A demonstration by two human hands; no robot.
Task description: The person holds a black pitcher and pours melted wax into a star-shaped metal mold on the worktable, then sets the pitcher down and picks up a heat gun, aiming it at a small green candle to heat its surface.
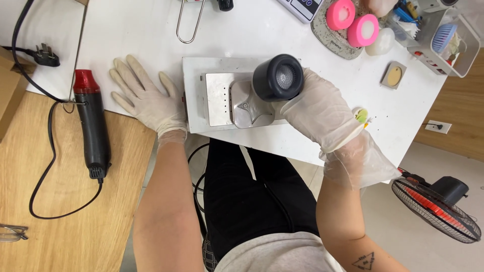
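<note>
Right hand, gloved, centre-right of frame: fingers wrapped around the body of a black heat blower, gripping it firmly. The nozzle end faces up toward the camera, its mesh face visible. The blower sits directly above the flat metal plate of a small white machine at centre frame. A silver shaped metal piece lies on the plate just under and beside the blower; whether the blower touches it cannot be told from this angle.

Left hand, gloved, left of centre: fingers spread, palm flat on the white desk, its heel just beside the machine's left edge. It holds nothing.

Further out: a second black tool with a red cap lies at left, across the edge between the white desk and a wooden surface, cord trailing down. A black plug upper left. Two pink round tape rolls on a grey tray, upper right; a white bin of small items at far upper right. A floor fan lower right.

Risk, as judged: the blower is held by the wrapped fingers alone, close to the plate; a slip of the glove could drop it on the silver piece. If the plate or blower is hot, the thin gloves give little protection, and the left hand rests near the machine.
</note>
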